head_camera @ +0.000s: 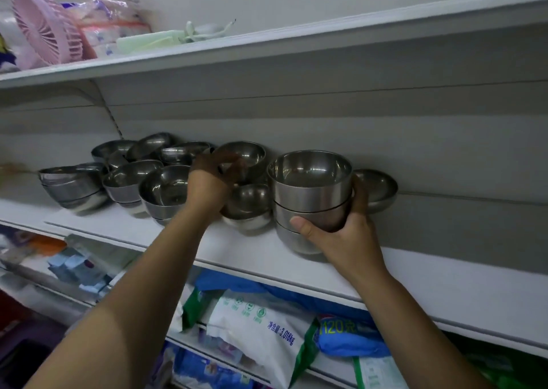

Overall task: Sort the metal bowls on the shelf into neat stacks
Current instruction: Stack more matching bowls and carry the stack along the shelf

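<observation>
Clasped the stack [311,190] of three nested bowls with the right hand [341,234], thumb across the front wall and fingers curled round the back, likely to steady it near the shelf [207,246] edge for one more bowl. Reached the left hand [210,178] to 9 o'clock of the stack and pinched the near rim of a tilted bowl [246,157], seemingly to lift it off the pair [246,207] beneath; exact finger contact blurred. Found a lone bowl [379,190] at 3 o'clock of the stack, against the back panel, partly hidden by the right fingers. Found further piles [127,184] crowded at 9 to 10 o'clock of the left hand, some leaning, rims touching, not yet neat. Judged the left wrist close over the front pile [166,193], a likely snag in drawing the bowl out. Noted a pink fan [44,29] at 11 o'clock on the upper board, and packets [258,323] at 6 o'clock below.
</observation>
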